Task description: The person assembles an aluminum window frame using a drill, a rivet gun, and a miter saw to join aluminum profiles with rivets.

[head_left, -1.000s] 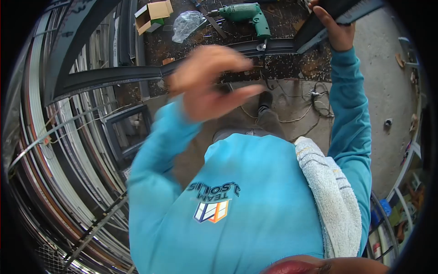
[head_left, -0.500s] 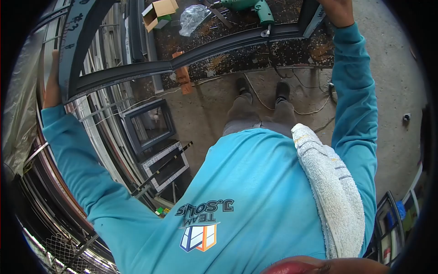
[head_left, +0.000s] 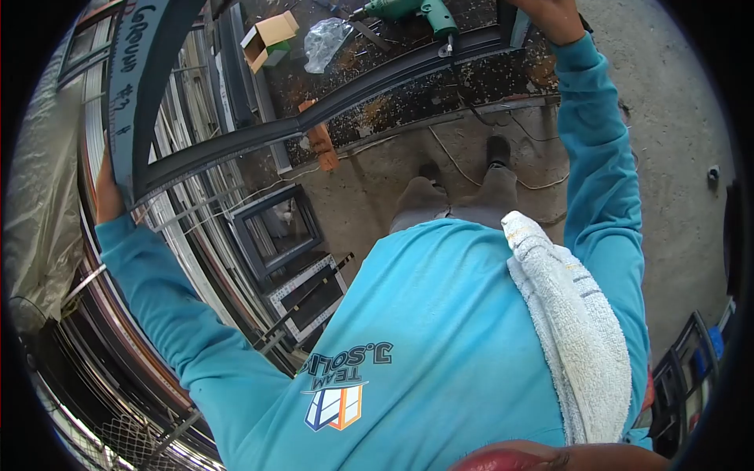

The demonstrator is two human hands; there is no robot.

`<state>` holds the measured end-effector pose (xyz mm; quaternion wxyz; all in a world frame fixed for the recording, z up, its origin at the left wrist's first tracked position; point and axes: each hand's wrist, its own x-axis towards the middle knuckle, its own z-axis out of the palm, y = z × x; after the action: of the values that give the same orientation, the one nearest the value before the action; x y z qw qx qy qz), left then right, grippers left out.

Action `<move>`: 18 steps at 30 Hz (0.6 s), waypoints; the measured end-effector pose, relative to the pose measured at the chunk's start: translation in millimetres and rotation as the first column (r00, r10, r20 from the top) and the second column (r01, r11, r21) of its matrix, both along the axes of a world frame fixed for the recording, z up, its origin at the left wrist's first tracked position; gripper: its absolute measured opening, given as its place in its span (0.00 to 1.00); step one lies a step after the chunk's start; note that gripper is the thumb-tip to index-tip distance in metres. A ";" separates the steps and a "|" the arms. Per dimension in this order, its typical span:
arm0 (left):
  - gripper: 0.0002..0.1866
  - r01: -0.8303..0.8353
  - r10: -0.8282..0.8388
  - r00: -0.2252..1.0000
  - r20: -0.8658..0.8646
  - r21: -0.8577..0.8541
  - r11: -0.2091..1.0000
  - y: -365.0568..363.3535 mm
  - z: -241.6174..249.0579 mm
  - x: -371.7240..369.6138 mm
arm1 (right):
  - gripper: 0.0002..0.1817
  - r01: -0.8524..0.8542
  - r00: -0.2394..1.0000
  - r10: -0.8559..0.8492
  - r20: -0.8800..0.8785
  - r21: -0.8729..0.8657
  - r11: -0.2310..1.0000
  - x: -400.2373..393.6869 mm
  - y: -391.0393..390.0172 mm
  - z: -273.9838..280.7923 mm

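Because the dark metal frame (head_left: 236,145) is long and awkward, I read the wide spread of the arms as a way to keep it level: its crosswise rail runs from upper right down to the left, lying partly over the workbench (head_left: 440,86), and a side member with a paper label rises at the left edge of view. My left hand (head_left: 106,192) is wrapped around that left member from behind, fingers grasping it, though most of them are hidden by the profile. My right hand (head_left: 554,16) is up at the far right end, clenched on the frame's other upright piece; the frame edge cuts off the fingertips. Just beyond the rail, on the bench, a green electric drill (head_left: 408,12) lies on its side with its cord trailing down to the concrete floor (head_left: 667,118), near a clear plastic bag (head_left: 326,41) and an open cardboard box (head_left: 267,38). A small wooden block (head_left: 322,145) leans at the bench edge beneath the rail. Stacked frames (head_left: 275,235) lean along the left. A towel (head_left: 573,330) hangs over my right shoulder.
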<state>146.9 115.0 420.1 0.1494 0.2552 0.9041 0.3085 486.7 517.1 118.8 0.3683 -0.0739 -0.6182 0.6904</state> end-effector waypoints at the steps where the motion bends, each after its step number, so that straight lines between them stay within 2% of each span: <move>1: 0.30 0.004 -0.004 1.000 -0.001 0.014 1.000 0.6 -0.3 1.1 | 0.19 0.016 1.000 -0.016 0.004 0.008 1.000 0.2 -1.0 -0.2; 2: 0.30 0.011 -0.010 1.000 -0.003 0.030 0.999 0.1 -1.9 1.6 | 0.19 0.030 1.000 -0.030 0.008 0.017 0.999 -0.1 -2.1 -0.7; 3: 0.31 0.018 -0.018 1.000 -0.011 0.050 0.999 -1.4 -1.7 3.5 | 0.18 0.020 1.000 -0.019 0.009 -0.061 0.998 -1.6 -3.9 -2.4; 4: 0.31 0.031 -0.028 0.999 -0.044 0.072 0.997 -0.3 -2.3 8.5 | 0.18 0.040 0.999 -0.040 -0.003 -0.016 0.999 -4.3 -3.6 -4.9; 5: 0.31 0.056 -0.045 0.992 -0.118 0.092 0.994 1.4 -3.4 16.2 | 0.18 0.063 0.998 -0.063 -0.012 0.030 0.998 -6.0 -2.1 -8.2; 6: 0.30 0.081 -0.060 0.952 -0.299 0.058 0.995 5.7 -3.0 29.4 | 0.18 0.088 0.996 -0.086 -0.021 0.082 0.993 -7.6 0.5 -9.4; 7: 0.27 0.159 -0.037 0.804 -0.593 0.154 0.975 5.6 -11.4 38.9 | 0.19 0.130 0.991 -0.127 -0.029 0.132 0.983 -10.4 1.1 -9.5; 8: 0.24 0.234 0.042 0.516 -0.855 0.188 0.954 -3.6 -22.7 42.5 | 0.19 0.178 0.984 -0.175 -0.030 0.182 0.967 -11.4 -1.1 -10.2; 9: 0.26 0.506 -0.069 0.066 -0.995 -0.026 0.862 -12.3 -21.3 33.1 | 0.20 0.230 0.973 -0.231 -0.027 0.240 0.943 -9.3 -2.5 -9.3; 11: 0.22 0.756 -0.121 0.331 -0.936 0.187 0.627 24.0 -95.1 123.9 | 0.22 0.307 0.948 -0.318 -0.013 0.295 0.905 -8.6 -7.6 -5.5; 12: 0.24 0.739 -0.457 0.338 -0.823 -0.070 0.670 23.5 -121.3 141.8 | 0.21 0.331 0.937 -0.349 -0.001 0.319 0.888 -8.6 -6.4 -8.1; 13: 0.21 0.794 -0.526 0.479 -0.703 0.092 0.600 46.5 -161.4 162.7 | 0.21 0.321 0.942 -0.336 -0.009 0.320 0.891 -8.8 -2.9 -12.0; 14: 0.17 0.765 -0.602 0.558 -0.571 0.072 0.640 60.4 -194.7 170.9 | 0.20 0.305 0.949 -0.315 -0.021 0.315 0.899 -9.3 1.0 -15.9; 15: 0.14 0.713 -0.596 0.689 -0.412 0.235 0.661 74.4 -239.7 170.1 | 0.20 0.344 0.927 -0.372 0.033 0.317 0.884 -8.3 1.9 -17.6; 16: 0.13 0.615 -0.583 0.787 -0.201 0.335 0.714 88.1 -281.6 167.1 | 0.21 0.331 0.930 -0.360 0.071 0.263 0.906 -5.2 -1.4 -14.0; 17: 0.13 0.611 -0.576 0.790 -0.210 0.354 0.708 106.5 -318.9 163.1 | 0.21 0.316 0.934 -0.341 0.105 0.203 0.927 -4.0 -5.3 -9.6; 18: 0.15 0.680 -0.577 0.731 -0.364 0.318 0.661 131.0 -342.5 161.8 | 0.21 0.303 0.937 -0.322 0.133 0.142 0.942 -4.5 -7.8 -6.5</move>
<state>308.7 245.9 77.6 0.0808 0.6138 0.6777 0.3967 482.2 509.3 112.3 0.4281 -0.2025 -0.6653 0.5771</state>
